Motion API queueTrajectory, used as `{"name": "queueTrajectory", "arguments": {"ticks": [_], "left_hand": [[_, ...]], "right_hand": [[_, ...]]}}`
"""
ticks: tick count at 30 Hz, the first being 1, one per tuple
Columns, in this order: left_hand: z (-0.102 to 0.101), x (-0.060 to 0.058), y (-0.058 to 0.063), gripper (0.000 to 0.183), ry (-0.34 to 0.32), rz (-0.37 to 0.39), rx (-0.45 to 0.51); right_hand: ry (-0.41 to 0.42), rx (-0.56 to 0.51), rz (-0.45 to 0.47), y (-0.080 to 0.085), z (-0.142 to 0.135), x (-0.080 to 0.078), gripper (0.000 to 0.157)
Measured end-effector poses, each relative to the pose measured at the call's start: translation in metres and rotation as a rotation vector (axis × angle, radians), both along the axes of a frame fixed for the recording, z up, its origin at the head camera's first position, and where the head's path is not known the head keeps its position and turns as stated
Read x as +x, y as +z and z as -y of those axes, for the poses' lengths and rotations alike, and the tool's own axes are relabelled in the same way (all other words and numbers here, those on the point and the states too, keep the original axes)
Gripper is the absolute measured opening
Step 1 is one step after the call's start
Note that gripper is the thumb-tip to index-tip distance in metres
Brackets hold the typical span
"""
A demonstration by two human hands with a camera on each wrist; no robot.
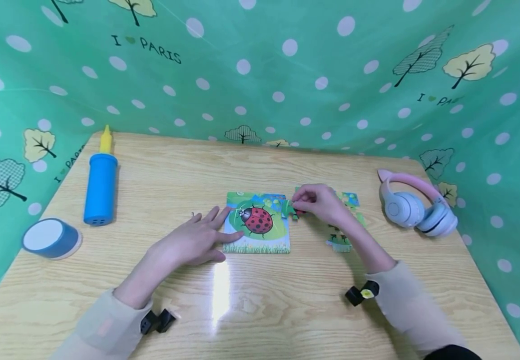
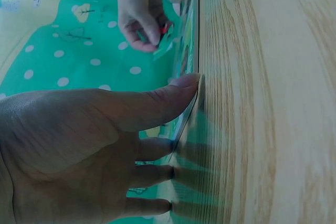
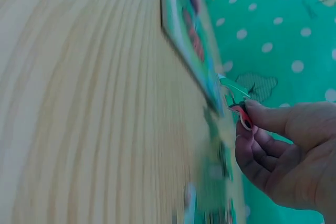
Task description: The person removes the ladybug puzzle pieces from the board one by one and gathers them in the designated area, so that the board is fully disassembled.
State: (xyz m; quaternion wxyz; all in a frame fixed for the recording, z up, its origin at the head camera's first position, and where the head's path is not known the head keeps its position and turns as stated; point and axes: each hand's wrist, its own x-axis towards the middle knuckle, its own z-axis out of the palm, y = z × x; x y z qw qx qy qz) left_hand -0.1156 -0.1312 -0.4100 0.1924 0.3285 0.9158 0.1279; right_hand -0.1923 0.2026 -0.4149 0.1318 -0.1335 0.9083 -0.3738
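A puzzle board (image 1: pixel 260 222) with a ladybug picture lies flat in the middle of the table. My left hand (image 1: pixel 192 240) is spread at its left side, the index finger lying over the picture and the thumb near the lower left corner. Between thumb and fingers, my right hand (image 1: pixel 320 202) pinches a green and red puzzle piece (image 3: pixel 242 115) at the board's upper right edge. In the head view the piece overlaps that edge. More puzzle pieces (image 1: pixel 341 242) lie to the right, partly hidden under the right hand and forearm.
A blue hand pump (image 1: pixel 100 190) with a yellow nozzle lies at the back left, and a blue and white round container (image 1: pixel 51 238) stands in front of it. Pink and white headphones (image 1: pixel 417 205) rest at the right edge of the wooden table (image 1: pixel 287 310). Green patterned cloth hangs behind.
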Motion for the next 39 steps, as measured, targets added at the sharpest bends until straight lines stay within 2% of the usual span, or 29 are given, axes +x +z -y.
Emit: {"name": "queueTrajectory", "arguments": {"ticks": [5, 10, 15, 18, 25, 39], "left_hand": [[0.0, 0.001, 0.0, 0.06, 0.001, 0.0, 0.003], [0.0, 0.001, 0.0, 0.06, 0.005, 0.007, 0.004], [-0.001, 0.001, 0.0, 0.06, 0.008, 0.013, 0.009], [-0.001, 0.001, 0.0, 0.06, 0.007, 0.013, 0.005], [-0.001, 0.0, 0.0, 0.06, 0.014, 0.019, 0.003], [0.0, 0.0, 0.001, 0.059, 0.02, 0.022, 0.01]], "right_hand": [[-0.007, 0.027, 0.027, -0.004, -0.022, 0.0, 0.006], [0.002, 0.064, 0.032, -0.007, -0.028, 0.002, 0.005], [0.008, 0.142, -0.032, -0.009, -0.029, 0.005, 0.004], [0.005, 0.179, -0.068, -0.01, -0.028, 0.007, 0.01], [0.025, 0.207, -0.136, -0.012, -0.028, 0.012, 0.021], [0.039, 0.256, -0.201, -0.012, -0.031, 0.016, 0.024]]}}
